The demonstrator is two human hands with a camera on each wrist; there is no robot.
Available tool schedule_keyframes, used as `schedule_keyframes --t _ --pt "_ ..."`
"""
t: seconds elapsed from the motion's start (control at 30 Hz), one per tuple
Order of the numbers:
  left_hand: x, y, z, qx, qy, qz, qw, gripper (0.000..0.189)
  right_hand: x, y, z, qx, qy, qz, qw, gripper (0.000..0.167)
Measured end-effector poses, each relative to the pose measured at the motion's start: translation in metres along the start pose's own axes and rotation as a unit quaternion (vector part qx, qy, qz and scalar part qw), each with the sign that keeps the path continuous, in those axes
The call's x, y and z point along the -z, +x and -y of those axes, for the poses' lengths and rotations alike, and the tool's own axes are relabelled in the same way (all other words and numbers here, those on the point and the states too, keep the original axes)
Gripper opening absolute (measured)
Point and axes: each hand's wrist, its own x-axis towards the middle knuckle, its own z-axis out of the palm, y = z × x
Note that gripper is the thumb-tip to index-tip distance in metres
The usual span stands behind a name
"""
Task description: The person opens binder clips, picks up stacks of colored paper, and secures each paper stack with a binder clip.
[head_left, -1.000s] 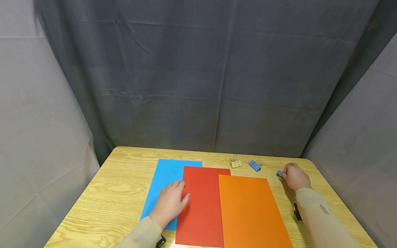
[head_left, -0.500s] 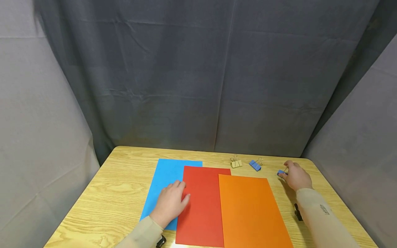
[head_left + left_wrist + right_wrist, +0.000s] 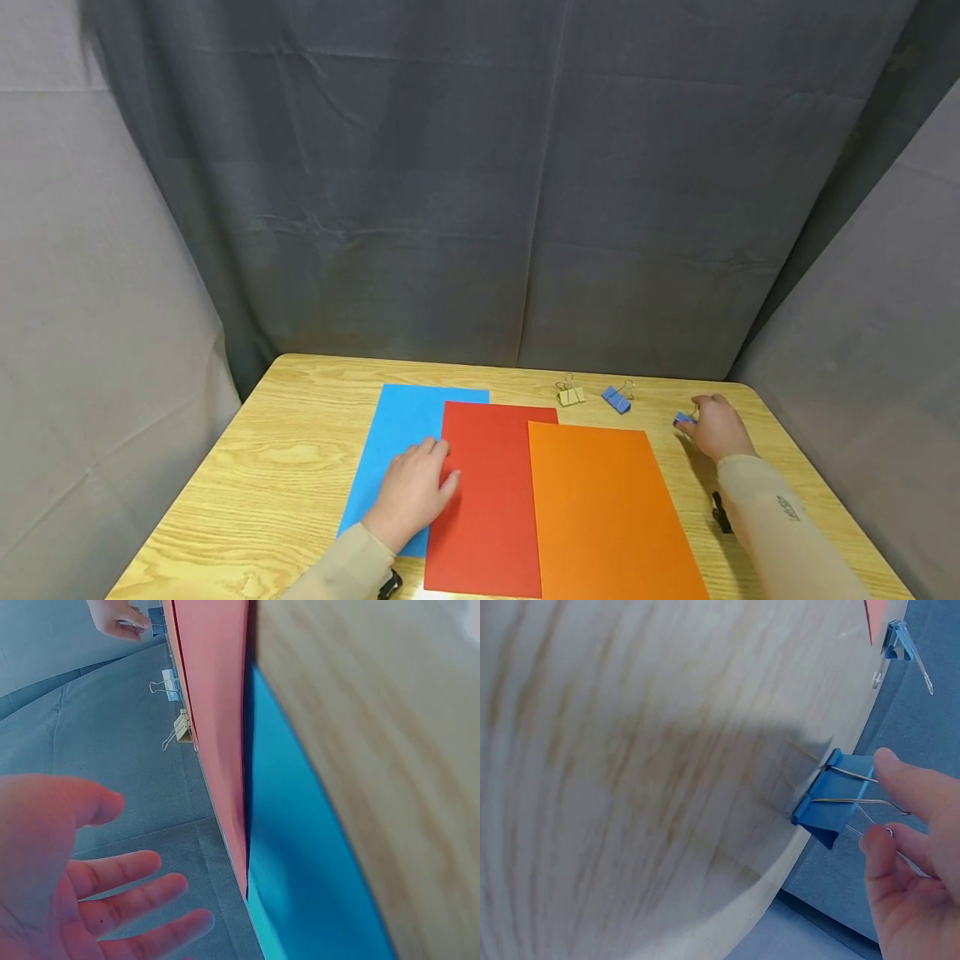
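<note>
At the table's right side my right hand [image 3: 718, 429] pinches a blue binder clip [image 3: 682, 419] near the wood. The right wrist view shows thumb and fingers about the wire handles of this binder clip [image 3: 832, 796], its blue body pointing away from the palm. My left hand [image 3: 408, 492] is spread over the blue sheet [image 3: 420, 408] and the left edge of the red sheet [image 3: 491, 500]. Its fingers [image 3: 139, 900] hold nothing in the left wrist view. An orange sheet [image 3: 615, 517] overlaps the red one on the right.
A yellow binder clip [image 3: 572, 397] and a second blue binder clip [image 3: 617, 401] lie behind the sheets, handles up. Grey cloth [image 3: 420, 208] hangs behind the wooden table [image 3: 277, 467], with paler cloth at both sides.
The blue binder clip at my right hand has shifted slightly right. My right fingers spread, then drew in at it again. The left hand and sheets stay put.
</note>
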Motion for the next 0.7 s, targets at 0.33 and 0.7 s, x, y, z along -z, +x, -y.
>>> schedule_keyframes --t 0.33,0.7 --pt "-0.001 0.000 -0.001 -0.001 0.003 0.004 1.0000 0.030 0.003 0.002 0.000 -0.017 0.024 0.044 0.9986 0.058" --pt "-0.001 0.000 -0.002 -0.003 0.004 0.000 1.0000 0.029 0.012 0.000 0.007 -0.001 0.026 0.060 0.9978 0.058"
